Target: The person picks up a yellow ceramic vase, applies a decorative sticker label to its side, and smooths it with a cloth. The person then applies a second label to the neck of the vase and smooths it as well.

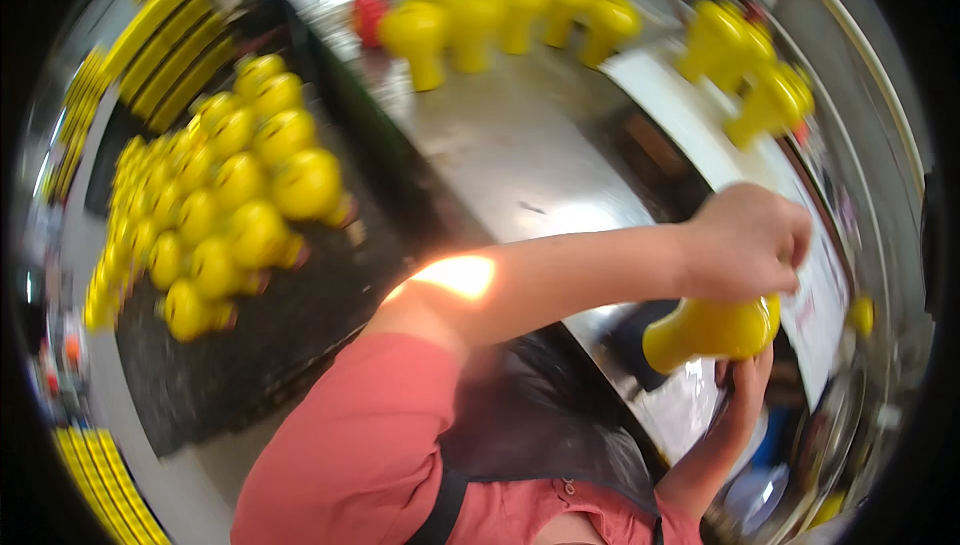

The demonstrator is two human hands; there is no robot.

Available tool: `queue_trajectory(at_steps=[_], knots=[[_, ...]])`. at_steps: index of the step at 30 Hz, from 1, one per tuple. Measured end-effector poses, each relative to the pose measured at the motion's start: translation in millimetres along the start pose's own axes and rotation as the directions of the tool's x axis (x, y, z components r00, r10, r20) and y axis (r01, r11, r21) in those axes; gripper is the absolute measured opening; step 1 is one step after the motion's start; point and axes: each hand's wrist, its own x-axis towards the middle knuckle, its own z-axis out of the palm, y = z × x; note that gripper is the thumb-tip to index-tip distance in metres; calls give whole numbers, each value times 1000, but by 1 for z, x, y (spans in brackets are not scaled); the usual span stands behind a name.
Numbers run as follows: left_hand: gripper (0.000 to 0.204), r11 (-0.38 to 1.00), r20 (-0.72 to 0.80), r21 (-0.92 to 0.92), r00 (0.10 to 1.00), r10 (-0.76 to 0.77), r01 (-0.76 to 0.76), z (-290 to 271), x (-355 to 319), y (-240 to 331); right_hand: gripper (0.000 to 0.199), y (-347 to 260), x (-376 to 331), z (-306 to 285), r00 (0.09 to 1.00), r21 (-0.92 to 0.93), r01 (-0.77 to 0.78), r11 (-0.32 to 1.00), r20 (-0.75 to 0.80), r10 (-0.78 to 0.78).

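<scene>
A yellow bulb-shaped piece [708, 330] with a narrow neck lies sideways over the right side of the steel table [520, 160]. My left hand [750, 240] reaches across from the left and closes over the piece's upper right end. From the lower right, my right hand [745, 377] cups the piece from underneath, its fingers partly hidden behind it. My pink sleeve [360, 445] fills the lower middle of the view.
A heap of several yellow pieces [225, 210] lies on a dark surface at the left. Several more stand in a row [500, 15] at the table's far edge beside a red one [368, 15]. Others [745, 70] stand at the far right on a white sheet [700, 125].
</scene>
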Motion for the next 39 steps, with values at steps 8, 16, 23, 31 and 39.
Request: queue_trajectory(at_steps=[8, 16, 23, 31, 39], knots=[[19, 960, 130, -165, 970, -206, 226, 102, 33, -61, 61, 33, -14, -31, 988, 151, -48, 987, -139, 70], [56, 966, 7, 257, 999, 41, -41, 119, -26, -132, 64, 84, 18, 9, 960, 411, -60, 910, -226, 166], [78, 549, 250, -584, 776, -580, 598, 114, -60, -121, 77, 74, 6, 28, 926, 109, -103, 989, -351, 135], [96, 943, 196, 204, 933, -301, 262, 95, -69, -117, 76, 61, 2, 30, 935, -185, -140, 973, -348, 68], [85, 773, 228, -373, 858, -460, 513, 109, -72, -121, 73, 70, -9, 43, 902, -443, -69, 894, -411, -134]])
